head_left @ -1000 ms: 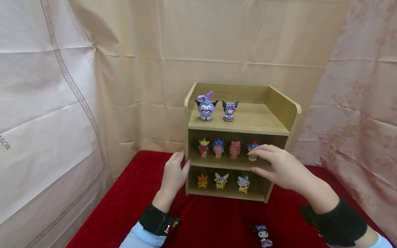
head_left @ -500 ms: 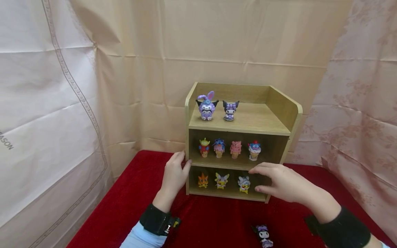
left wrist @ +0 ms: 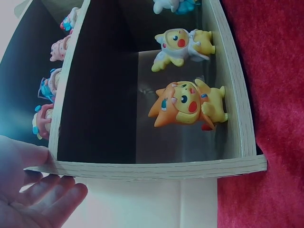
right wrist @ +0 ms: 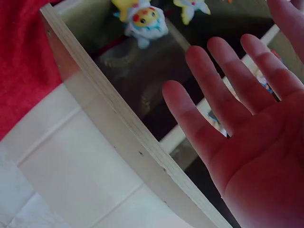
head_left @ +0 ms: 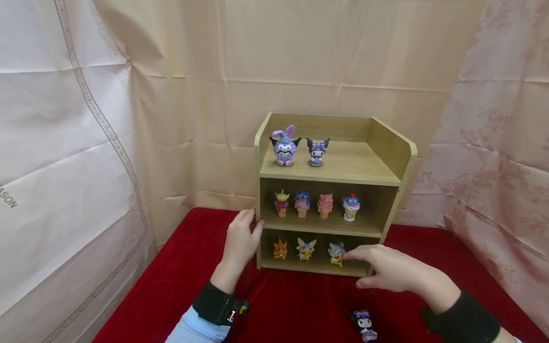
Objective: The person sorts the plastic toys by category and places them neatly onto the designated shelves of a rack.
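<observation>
My left hand (head_left: 239,238) rests at the left side panel of a small wooden shelf (head_left: 330,181). Its thumb touches the front edge, while extended fingers lie along the outer side, as the left wrist view shows. My right hand (head_left: 392,267), empty with fingers extended, hovers before the bottom compartment's right end. Its fingertips appear close to a white-and-grey hooded yellow figurine (head_left: 336,255); contact cannot be told. Left of that stand a yellow figurine with a pale hood (head_left: 305,249) and an orange-hooded one (left wrist: 185,104). A black-and-purple figurine (head_left: 364,325) lies on the red cloth.
Several ice-cream-cone figurines, including a pink one (head_left: 325,206) and a blue one with a red top (head_left: 351,207), line the middle compartment. On the top board stand a purple bunny-eared figurine (head_left: 285,150) and a smaller black-and-purple one (head_left: 317,152). Beige curtains (head_left: 206,119) hang behind.
My right hand has moved down from the rightmost cone figurine in the middle compartment to the bottom compartment, uncovering that figurine. The left hand has stayed at the side panel.
</observation>
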### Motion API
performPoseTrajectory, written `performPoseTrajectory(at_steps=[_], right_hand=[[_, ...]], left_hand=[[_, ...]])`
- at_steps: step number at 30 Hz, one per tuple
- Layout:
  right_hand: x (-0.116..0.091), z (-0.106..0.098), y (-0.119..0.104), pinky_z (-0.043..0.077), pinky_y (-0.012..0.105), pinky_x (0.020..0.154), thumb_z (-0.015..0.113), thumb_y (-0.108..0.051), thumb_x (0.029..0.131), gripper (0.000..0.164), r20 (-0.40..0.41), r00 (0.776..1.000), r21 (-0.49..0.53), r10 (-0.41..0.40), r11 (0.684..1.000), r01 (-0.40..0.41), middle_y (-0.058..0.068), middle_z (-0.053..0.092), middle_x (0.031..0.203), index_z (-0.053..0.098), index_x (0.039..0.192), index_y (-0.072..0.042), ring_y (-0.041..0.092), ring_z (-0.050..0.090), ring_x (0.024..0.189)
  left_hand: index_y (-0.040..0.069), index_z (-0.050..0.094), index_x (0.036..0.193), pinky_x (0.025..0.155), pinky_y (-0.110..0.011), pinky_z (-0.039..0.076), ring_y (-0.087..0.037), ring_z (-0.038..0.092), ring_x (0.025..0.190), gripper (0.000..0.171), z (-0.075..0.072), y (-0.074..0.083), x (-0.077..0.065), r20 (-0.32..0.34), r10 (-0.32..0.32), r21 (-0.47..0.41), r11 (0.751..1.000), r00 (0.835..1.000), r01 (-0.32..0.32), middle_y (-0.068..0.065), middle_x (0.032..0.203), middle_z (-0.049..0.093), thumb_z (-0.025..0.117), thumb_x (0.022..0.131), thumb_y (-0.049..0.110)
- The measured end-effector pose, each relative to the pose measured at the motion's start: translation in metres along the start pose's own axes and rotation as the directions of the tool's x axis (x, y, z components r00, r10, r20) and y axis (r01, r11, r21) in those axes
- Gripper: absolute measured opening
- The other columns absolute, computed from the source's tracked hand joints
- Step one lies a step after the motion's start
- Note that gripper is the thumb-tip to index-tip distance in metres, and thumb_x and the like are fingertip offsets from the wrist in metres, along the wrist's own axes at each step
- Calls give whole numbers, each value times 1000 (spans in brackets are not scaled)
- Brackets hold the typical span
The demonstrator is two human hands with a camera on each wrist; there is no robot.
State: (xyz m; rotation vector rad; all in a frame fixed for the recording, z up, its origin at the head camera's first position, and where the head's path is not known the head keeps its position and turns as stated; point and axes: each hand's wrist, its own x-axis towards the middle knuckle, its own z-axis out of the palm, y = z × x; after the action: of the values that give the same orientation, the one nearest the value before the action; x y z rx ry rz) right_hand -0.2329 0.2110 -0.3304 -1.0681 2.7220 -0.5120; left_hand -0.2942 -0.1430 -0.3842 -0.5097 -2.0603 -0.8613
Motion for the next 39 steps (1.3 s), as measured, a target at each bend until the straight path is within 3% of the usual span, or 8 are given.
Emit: performPoseTrajectory(at_steps=[4, 11, 23, 33, 39], right_hand=[[1, 9, 4, 52, 29, 67, 77, -29, 81, 52, 41, 999, -15, 17, 1000, -16, 6, 58, 122, 59, 127, -13, 3, 56, 73], [3, 23, 8, 50, 46, 87, 78, -31, 78, 54, 106, 993, -34, 47, 998, -44, 1, 60, 121, 60, 126, -15, 20, 54, 110], [5, 40, 10, 52, 45, 82, 82, -20, 74, 50, 219, 965, 47, 146, 986, -160, -2, 63, 114, 63, 120, -19, 19, 57, 101], [5, 59, 15, 52, 40, 83, 81, -12, 72, 52, 304, 941, 87, 146, 980, -180, -6, 64, 111, 64, 120, -17, 10, 58, 97], [2, 66, 16, 53, 34, 76, 80, -12, 72, 44, 309, 938, 68, 156, 980, -185, -12, 63, 96, 66, 113, -19, 5, 57, 87]], left_hand=[[1, 60, 123, 72, -36, 56, -17, 58, 95, 39, 0, 0, 0, 6, -3, -3, 1000, 1000, 3, -11, 105, 63, 69, 86, 7], [1, 60, 124, 72, -36, 56, -18, 59, 95, 39, 0, 0, 0, 11, -14, -3, 1000, 1000, 14, -11, 105, 62, 69, 86, 7], [2, 60, 125, 74, -35, 56, -16, 58, 96, 40, -1, 0, 0, 23, -32, -3, 999, 999, 32, -11, 107, 62, 68, 87, 9], [1, 60, 125, 71, -35, 57, -17, 58, 95, 40, 0, -1, -1, 8, -12, 1, 1000, 1000, 12, -11, 106, 62, 69, 86, 8], [1, 60, 125, 72, -36, 56, -18, 58, 95, 41, 0, 0, 0, 8, -16, -3, 1000, 1000, 16, -11, 106, 62, 70, 86, 8]])
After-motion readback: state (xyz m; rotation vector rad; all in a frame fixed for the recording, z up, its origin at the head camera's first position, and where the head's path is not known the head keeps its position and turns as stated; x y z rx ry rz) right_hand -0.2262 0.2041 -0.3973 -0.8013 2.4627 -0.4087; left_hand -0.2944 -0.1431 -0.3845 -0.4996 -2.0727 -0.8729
